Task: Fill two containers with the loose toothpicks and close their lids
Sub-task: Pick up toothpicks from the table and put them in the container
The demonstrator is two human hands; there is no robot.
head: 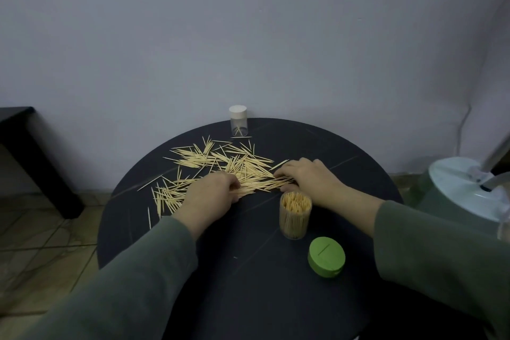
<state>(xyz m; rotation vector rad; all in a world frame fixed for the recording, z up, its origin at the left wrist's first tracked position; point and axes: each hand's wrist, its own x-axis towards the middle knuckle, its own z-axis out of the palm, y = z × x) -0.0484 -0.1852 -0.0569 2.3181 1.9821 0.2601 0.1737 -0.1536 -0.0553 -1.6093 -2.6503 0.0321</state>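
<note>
Loose toothpicks [220, 163] lie scattered over the far half of a round black table [248, 279]. My left hand [211, 196] and my right hand [306, 176] face each other with curled fingers, each pinching an end of a bundle of toothpicks [262, 185] that lies on the table between them. A clear container [295, 218], packed with upright toothpicks and without a lid, stands just in front of my right hand. Its green lid [327, 257] lies on the table nearer to me. A second clear container [238, 121] with a white lid on stands at the far edge, nearly empty.
A dark side table [33, 157] stands at the left on the tiled floor. A white fan base [466, 185] sits at the right, close to the table's edge. A plain wall rises behind the table.
</note>
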